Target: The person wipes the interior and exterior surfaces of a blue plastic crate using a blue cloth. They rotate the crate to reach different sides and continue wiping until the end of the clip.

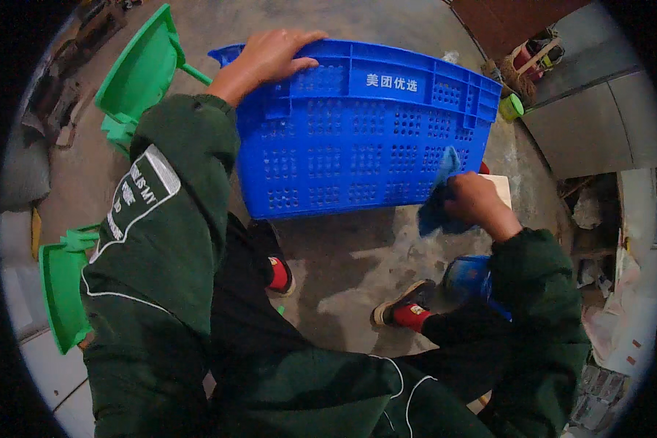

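Observation:
A blue perforated plastic crate (pixel 336 137) with white writing on its side stands in front of me, tilted. My left hand (pixel 274 55) rests on its upper rim near the left corner, fingers over the edge and thumb on the outer side. Bunched in my right hand (pixel 473 200) is a blue cloth (pixel 441 219), held at the crate's lower right part; one end of the cloth sticks up against the perforated side. Whether the cloth presses on the plastic there I cannot tell.
Two green plastic pieces (pixel 139 71) (pixel 65 295) are at my left. A blue container (pixel 468 279) stands by my right foot. Beyond the crate's right end are a bright green cup-like container (pixel 510 107) and a broom (pixel 517 76). A cluttered shelf (pixel 591 254) is at the right.

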Motion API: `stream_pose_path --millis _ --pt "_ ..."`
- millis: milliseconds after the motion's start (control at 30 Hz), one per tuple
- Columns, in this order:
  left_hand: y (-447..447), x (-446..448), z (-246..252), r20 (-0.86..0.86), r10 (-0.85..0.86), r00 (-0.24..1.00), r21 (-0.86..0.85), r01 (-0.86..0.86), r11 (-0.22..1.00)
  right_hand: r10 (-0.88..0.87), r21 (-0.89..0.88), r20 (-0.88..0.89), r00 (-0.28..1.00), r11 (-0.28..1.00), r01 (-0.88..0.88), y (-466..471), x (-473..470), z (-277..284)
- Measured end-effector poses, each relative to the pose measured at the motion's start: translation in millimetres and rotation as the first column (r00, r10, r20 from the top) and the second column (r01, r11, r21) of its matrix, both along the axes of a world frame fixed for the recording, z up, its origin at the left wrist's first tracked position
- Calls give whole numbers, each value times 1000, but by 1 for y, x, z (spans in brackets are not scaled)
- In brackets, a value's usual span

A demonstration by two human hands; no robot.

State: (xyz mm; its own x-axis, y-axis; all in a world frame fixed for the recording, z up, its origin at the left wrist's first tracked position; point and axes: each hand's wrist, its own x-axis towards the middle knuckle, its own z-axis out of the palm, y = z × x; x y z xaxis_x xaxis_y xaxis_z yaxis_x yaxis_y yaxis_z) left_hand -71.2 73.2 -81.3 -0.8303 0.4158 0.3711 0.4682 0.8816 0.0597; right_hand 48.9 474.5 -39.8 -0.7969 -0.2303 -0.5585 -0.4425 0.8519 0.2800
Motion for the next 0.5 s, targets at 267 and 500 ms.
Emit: stream_pose_path --millis 267,500 --pt "-12 -7 10 105 -61 993 26 58 998 -311 -647 761 569 -303 699 33 13 29" --pt "-19 -8 26 160 -85 983 13 84 996 -82 -547 761 644 -615 568 23 19 31"
